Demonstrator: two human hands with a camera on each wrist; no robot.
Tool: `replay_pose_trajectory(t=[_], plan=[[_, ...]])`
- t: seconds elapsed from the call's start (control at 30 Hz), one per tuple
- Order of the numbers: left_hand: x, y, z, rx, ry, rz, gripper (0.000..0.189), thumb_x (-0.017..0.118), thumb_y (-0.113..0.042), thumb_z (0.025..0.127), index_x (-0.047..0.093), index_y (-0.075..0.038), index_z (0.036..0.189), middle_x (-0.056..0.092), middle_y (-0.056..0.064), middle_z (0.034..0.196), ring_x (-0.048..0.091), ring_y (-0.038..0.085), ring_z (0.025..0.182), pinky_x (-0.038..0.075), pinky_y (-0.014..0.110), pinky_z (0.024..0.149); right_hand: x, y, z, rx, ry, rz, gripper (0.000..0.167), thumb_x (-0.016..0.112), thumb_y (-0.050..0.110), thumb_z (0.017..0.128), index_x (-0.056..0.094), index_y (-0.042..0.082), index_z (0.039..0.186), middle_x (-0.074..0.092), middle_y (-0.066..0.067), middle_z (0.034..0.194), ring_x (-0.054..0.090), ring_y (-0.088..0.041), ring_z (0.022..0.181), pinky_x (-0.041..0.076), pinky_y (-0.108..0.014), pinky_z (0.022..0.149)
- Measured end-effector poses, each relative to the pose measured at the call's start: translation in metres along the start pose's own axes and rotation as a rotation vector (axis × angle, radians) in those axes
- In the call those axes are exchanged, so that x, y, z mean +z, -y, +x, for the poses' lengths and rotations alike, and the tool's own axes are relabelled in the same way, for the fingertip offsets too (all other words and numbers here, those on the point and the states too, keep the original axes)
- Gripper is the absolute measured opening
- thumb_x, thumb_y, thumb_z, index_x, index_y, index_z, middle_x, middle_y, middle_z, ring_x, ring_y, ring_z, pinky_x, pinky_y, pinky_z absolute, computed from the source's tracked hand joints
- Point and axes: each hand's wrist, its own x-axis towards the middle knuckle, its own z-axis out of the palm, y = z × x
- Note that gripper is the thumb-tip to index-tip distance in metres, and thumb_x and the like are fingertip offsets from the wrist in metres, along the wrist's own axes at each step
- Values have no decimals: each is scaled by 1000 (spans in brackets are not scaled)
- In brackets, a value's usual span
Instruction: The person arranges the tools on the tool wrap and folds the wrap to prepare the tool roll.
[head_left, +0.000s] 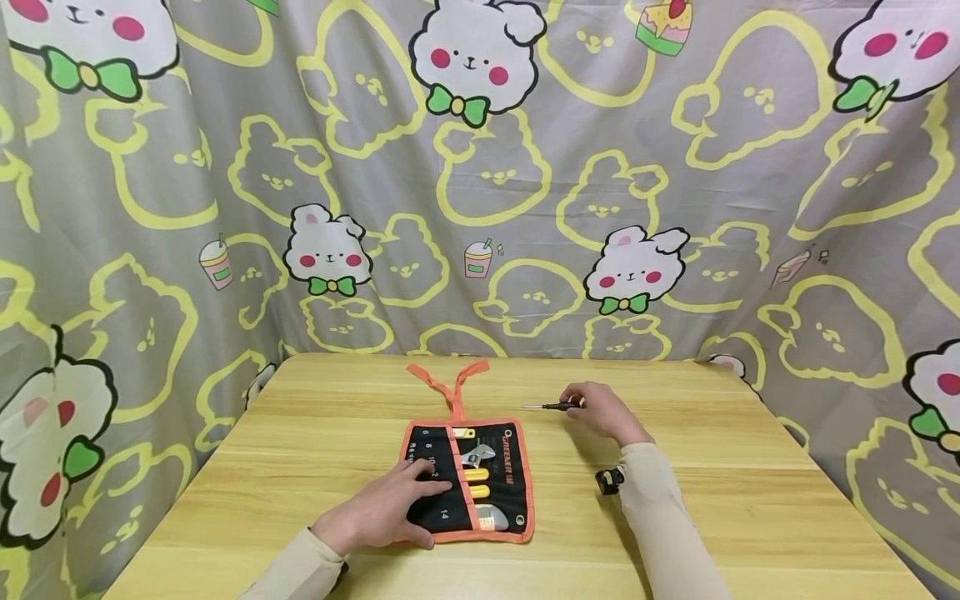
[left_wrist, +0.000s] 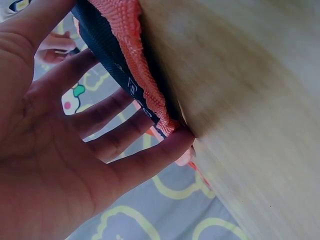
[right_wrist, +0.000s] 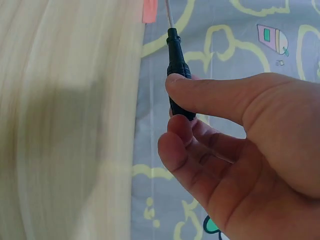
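My right hand [head_left: 603, 410] pinches a screwdriver [right_wrist: 176, 57] by its black handle, thumb on one side. The thin metal shaft points left, over the table beyond the tool pouch. My left hand [head_left: 390, 504] rests on the left part of that black tool pouch [head_left: 517, 467] with orange edging, its fingers spread and fairly straight. In the left wrist view its fingertips lie along the pouch's orange edge [left_wrist: 145, 75]. Pouch pockets hold an adjustable wrench [head_left: 477, 454], two yellow handles [head_left: 477, 475] and a grey tool with a rounded end [head_left: 492, 517].
Orange tie straps [head_left: 453, 392] stretch from the pouch's far edge. The wooden table [head_left: 712, 517] meets a grey patterned curtain [head_left: 525, 208] at the back and sides. A small black device [head_left: 610, 481] sits at my right wrist.
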Motion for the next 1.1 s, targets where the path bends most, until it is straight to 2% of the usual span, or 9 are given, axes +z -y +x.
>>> replay_pose_trajectory(t=[0.2,0.57,1.1], plan=[[2,0,1,-5,-2,4,72,85,-50,80,62,-24,143,51,12,145,52,31,127,52,50,99,-1,13,2,-55,-9,3,13,72,4,93,73,7,106,70,-6,96,61,-17,81,52,-39,75],[2,0,2,0,-9,4,72,85,-49,80,62,-24,143,50,13,145,52,32,128,52,52,100,4,37,5,-108,-1,4,12,71,3,93,74,7,104,68,-3,91,54,-13,74,49,-34,71],[1,-1,0,-14,-2,7,72,85,-50,79,63,-25,142,50,13,148,51,33,131,50,54,103,13,47,6,-145,21,-7,13,73,2,93,76,8,104,71,-2,92,56,-10,76,49,-30,67]])
